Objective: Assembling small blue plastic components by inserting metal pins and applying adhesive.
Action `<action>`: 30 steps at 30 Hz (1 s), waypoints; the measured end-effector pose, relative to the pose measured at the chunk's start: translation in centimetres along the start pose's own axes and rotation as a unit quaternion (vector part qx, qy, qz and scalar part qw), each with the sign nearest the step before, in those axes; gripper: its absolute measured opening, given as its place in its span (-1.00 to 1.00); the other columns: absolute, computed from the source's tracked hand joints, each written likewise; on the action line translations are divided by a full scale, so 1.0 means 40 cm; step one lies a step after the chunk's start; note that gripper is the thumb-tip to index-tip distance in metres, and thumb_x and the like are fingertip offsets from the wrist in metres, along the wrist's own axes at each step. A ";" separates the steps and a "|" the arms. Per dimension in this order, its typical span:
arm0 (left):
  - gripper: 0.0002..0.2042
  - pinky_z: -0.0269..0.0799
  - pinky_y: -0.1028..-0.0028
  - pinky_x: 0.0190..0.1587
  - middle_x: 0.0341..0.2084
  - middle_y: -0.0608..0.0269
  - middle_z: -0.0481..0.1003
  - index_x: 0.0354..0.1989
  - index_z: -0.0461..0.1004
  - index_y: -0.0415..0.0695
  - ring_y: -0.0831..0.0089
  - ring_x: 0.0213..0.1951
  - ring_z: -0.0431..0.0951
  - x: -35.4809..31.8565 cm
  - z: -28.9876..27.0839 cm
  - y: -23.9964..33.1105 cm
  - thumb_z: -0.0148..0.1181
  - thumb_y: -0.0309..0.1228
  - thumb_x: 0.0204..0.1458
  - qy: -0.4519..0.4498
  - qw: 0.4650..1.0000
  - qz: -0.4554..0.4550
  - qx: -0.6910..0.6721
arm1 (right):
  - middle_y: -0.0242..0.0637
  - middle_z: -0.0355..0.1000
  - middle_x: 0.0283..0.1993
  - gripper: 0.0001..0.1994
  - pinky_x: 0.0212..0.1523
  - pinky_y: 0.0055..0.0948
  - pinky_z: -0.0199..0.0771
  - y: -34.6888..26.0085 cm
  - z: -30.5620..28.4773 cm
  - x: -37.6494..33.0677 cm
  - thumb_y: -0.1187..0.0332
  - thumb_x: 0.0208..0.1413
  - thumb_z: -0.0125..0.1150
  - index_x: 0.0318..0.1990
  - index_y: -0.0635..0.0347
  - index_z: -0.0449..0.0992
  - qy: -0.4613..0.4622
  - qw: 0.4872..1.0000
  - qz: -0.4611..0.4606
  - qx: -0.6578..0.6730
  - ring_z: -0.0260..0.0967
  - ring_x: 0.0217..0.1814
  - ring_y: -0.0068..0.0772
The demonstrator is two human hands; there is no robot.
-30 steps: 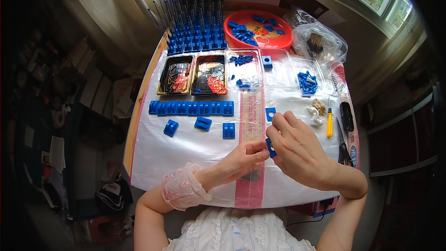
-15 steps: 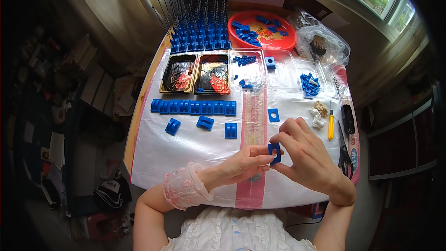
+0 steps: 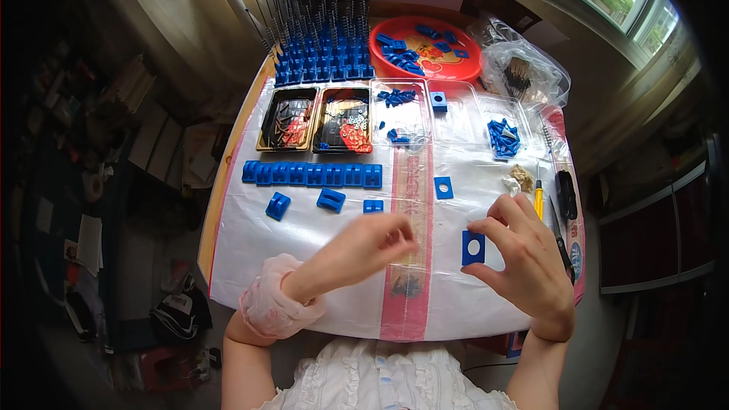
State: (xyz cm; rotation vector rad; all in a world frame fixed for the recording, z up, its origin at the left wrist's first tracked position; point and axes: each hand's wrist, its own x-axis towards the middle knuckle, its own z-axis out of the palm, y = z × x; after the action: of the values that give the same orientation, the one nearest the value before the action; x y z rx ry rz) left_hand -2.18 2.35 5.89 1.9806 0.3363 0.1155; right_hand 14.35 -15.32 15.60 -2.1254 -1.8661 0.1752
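Note:
My right hand (image 3: 524,262) pinches a flat blue square piece with a round hole (image 3: 473,247) between thumb and forefinger, just above the plastic-covered table (image 3: 250,258). To its left my left hand (image 3: 361,250) hovers with its fingertips pinched together; whether something tiny sits between them is too small to tell. A second blue square piece with a hole (image 3: 443,187) lies on the table beyond the hands. A row of joined blue blocks (image 3: 311,175) stretches across the middle, with three loose blue blocks (image 3: 331,200) in front of it.
At the back stand a rack of upright springs on blue bases (image 3: 326,23), a red plate of blue parts (image 3: 395,26) and a plastic bag (image 3: 524,68). Two black trays (image 3: 262,125) and clear trays (image 3: 456,118) hold small parts. A yellow screwdriver (image 3: 539,201) lies right.
The hands, close together before, have drawn apart. My right hand has carried the blue square piece to the right and turned its flat face up toward me.

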 end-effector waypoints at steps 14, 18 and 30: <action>-0.66 0.49 0.31 -0.42 -0.50 0.15 0.50 -0.34 0.40 -0.21 0.20 -0.43 0.59 0.042 0.031 -0.091 0.31 -0.17 0.03 0.225 0.881 -0.084 0.407 | -0.25 0.30 -0.24 -0.65 -0.12 -0.35 0.35 -0.001 0.050 0.013 0.39 -0.24 0.50 -0.26 0.24 0.49 -0.059 0.998 -0.030 -0.014 0.25 -0.12 -0.25; -0.73 0.49 0.33 -0.39 -0.42 0.15 0.47 -0.34 0.40 -0.20 0.27 -0.33 0.56 0.044 0.041 -0.108 0.31 -0.28 0.01 0.237 0.876 -0.046 0.418 | -0.26 0.32 -0.24 -0.63 -0.12 -0.34 0.36 0.000 0.055 0.019 0.38 -0.25 0.51 -0.25 0.24 0.50 -0.061 0.998 -0.031 -0.010 0.25 -0.12 -0.25; -0.69 0.54 0.54 -0.25 -0.16 0.25 0.55 0.06 0.47 -0.17 0.45 -0.14 0.56 0.059 0.039 -0.082 0.15 -0.31 0.20 0.084 0.955 -0.026 -0.282 | -0.23 0.31 -0.26 -0.58 -0.18 -0.31 0.34 0.001 0.055 0.031 0.41 -0.28 0.51 -0.19 0.21 0.50 0.031 0.999 -0.006 -0.023 0.26 -0.16 -0.22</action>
State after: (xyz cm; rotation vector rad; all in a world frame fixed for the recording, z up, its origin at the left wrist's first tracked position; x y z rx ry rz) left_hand -0.18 2.94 2.11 1.3978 0.4120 0.3124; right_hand 13.94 -13.79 13.63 -2.1237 -1.8655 0.0622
